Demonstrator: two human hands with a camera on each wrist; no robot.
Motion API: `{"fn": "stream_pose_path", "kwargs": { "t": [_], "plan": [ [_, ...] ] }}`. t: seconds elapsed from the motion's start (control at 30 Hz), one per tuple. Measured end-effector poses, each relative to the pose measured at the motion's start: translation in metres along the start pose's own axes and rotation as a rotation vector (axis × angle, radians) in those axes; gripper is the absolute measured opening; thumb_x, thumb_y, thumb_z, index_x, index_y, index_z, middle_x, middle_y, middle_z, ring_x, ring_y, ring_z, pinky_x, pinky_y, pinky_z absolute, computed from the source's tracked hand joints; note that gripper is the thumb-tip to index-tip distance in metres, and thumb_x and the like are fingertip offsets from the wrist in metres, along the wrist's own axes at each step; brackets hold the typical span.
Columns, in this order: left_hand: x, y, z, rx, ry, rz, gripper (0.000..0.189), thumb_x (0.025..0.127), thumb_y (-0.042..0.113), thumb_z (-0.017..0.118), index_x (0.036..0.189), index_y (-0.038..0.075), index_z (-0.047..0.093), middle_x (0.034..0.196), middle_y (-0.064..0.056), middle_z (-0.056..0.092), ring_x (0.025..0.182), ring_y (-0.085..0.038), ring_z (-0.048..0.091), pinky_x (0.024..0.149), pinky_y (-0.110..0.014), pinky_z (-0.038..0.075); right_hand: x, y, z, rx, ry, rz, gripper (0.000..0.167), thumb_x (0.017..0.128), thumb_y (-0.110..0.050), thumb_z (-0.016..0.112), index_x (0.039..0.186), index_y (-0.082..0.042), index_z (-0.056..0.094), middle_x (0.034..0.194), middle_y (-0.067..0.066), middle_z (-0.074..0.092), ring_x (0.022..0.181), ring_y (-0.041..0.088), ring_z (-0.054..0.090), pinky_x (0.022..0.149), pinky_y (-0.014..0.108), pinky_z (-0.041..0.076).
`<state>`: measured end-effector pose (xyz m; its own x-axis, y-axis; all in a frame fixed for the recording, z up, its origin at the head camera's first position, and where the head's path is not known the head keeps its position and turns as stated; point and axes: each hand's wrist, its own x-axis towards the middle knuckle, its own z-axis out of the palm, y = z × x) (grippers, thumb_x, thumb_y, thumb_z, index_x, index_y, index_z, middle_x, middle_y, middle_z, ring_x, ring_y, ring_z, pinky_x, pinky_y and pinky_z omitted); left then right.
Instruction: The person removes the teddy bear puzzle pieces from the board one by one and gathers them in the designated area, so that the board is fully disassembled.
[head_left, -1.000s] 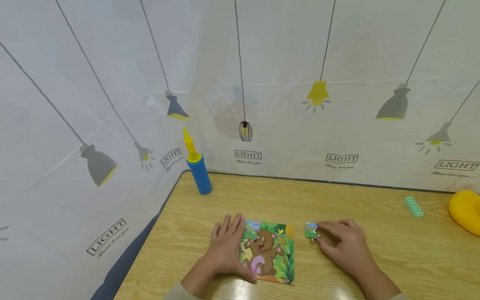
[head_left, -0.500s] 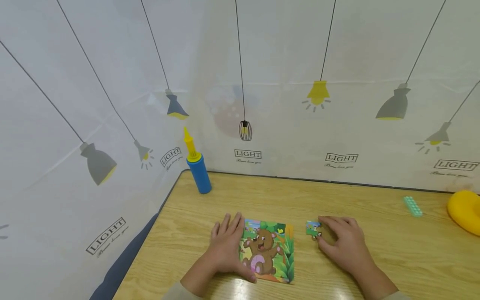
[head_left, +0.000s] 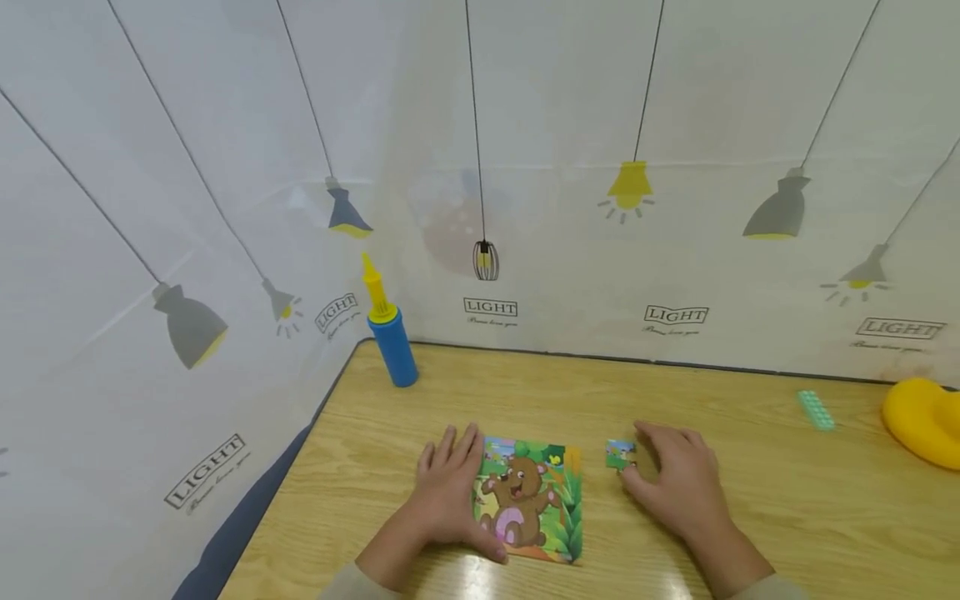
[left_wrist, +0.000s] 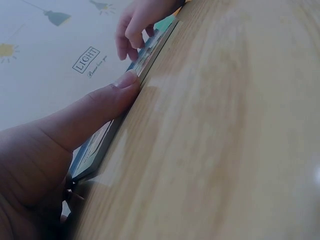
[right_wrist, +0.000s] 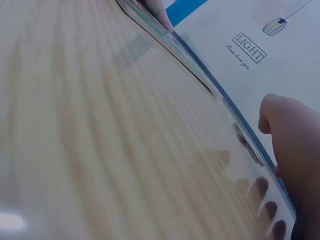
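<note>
A bear jigsaw puzzle [head_left: 528,500] lies flat on the wooden table. My left hand [head_left: 450,496] rests along its left side, fingers extended, with the thumb by the lower edge. In the left wrist view that thumb [left_wrist: 112,97] lies against the rim of the puzzle [left_wrist: 102,137]. To the right lies a small loose jigsaw piece [head_left: 618,454] with a blue and green picture. My right hand [head_left: 678,479] is beside it, thumb and forefinger spread apart. In the right wrist view the thumb [right_wrist: 267,112] hovers over the piece [right_wrist: 247,145], which sits on the table.
A blue and yellow hand pump [head_left: 393,346] stands at the back left corner of the table [head_left: 510,383]. At the right are a mint-green studded block [head_left: 816,410] and a yellow rounded object [head_left: 926,421]. A lamp-printed white curtain [head_left: 555,242] borders the table.
My right forefinger has moved up and away from the loose piece, widening the gap to the thumb, which now covers the piece's lower part. The left hand stays on the puzzle.
</note>
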<state>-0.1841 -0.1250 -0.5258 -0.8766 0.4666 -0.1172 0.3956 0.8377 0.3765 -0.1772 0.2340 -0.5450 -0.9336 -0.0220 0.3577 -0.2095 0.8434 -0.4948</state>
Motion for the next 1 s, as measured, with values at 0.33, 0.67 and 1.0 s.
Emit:
{"fn": "stream_pose_path", "kwargs": {
  "t": [0.33,0.67,1.0],
  "plan": [
    [-0.001,-0.007,0.004,0.006,-0.011,0.003,0.171,0.046,0.093,0.084,0.171,0.003,0.011,0.179,-0.015,0.004,0.162,-0.045,-0.003,0.124,-0.071,0.003,0.003,-0.019,0.01,-0.028,0.044,-0.053,0.049,0.093,-0.036,0.077,0.126,0.0,0.073,0.126,0.018,0.074,0.12,0.042,0.061,0.102,0.063,0.045],
    [0.001,-0.007,0.002,0.018,-0.006,0.008,0.17,0.045,0.092,0.085,0.172,0.005,0.01,0.179,-0.013,0.002,0.162,-0.043,-0.004,0.124,-0.071,0.003,0.003,-0.037,0.022,-0.022,0.024,-0.117,0.047,0.086,-0.04,0.081,0.119,-0.007,0.077,0.123,0.013,0.072,0.121,0.039,0.06,0.1,0.063,0.046],
    [0.001,0.0,-0.001,0.006,-0.002,0.01,0.169,0.046,0.089,0.087,0.171,0.004,0.013,0.179,-0.014,0.005,0.162,-0.044,-0.002,0.124,-0.071,0.003,0.005,-0.081,0.047,-0.028,0.0,-0.231,0.041,0.089,-0.044,0.079,0.111,-0.009,0.077,0.121,0.009,0.072,0.119,0.034,0.061,0.1,0.059,0.049]
  ]
}}
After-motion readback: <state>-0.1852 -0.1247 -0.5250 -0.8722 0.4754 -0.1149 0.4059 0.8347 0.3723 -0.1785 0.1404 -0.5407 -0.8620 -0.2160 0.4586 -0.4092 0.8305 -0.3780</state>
